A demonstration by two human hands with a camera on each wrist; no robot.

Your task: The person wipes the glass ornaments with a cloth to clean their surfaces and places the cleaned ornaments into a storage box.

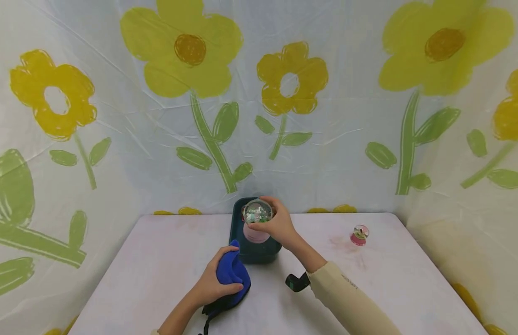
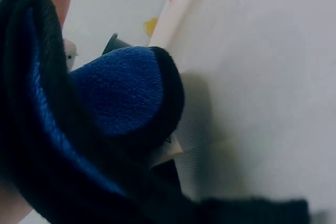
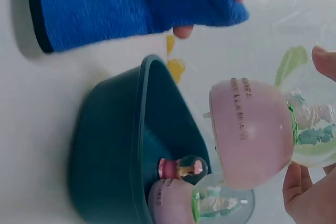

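My right hand (image 1: 279,224) grips the clear dome of a snow globe (image 3: 252,132) with a pink base, tilted over a dark green bin (image 3: 107,145). In the right wrist view, a second pink-based snow globe (image 3: 176,203) and a smaller one with a darker pink base (image 3: 169,169) lie inside the bin. My left hand (image 1: 214,281) holds a bunched blue cloth with black edging (image 1: 230,269) just in front of the bin. That cloth fills much of the left wrist view (image 2: 123,90).
A small snow globe (image 1: 359,235) with a pink base stands on the white table (image 1: 326,298) to the right of the bin. Behind the table hangs a flower-printed sheet (image 1: 347,139). A small black object (image 1: 297,282) shows beside the right sleeve.
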